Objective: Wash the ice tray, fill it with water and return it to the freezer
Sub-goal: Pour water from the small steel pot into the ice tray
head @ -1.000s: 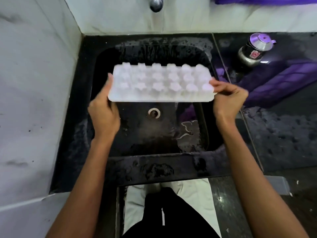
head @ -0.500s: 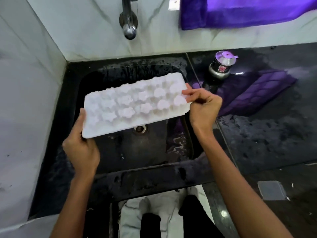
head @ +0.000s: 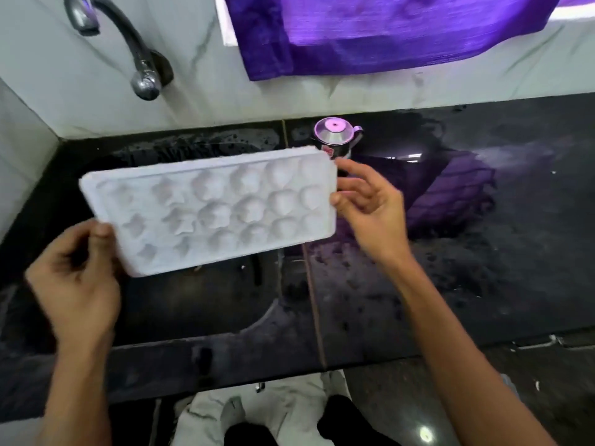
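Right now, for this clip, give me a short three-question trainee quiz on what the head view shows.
1. True or false: water is running from the tap onto the ice tray.
2. Which hand grips the tray's corner with its thumb on top? A) left hand B) right hand C) neither
3. Fill in: the small steel pot with the lid stands on the black counter, just behind the tray's ____ end.

Key
1. False: no stream shows at the spout.
2. A; the right hand's fingers look loose at the tray's other end, barely touching its edge.
3. Right.
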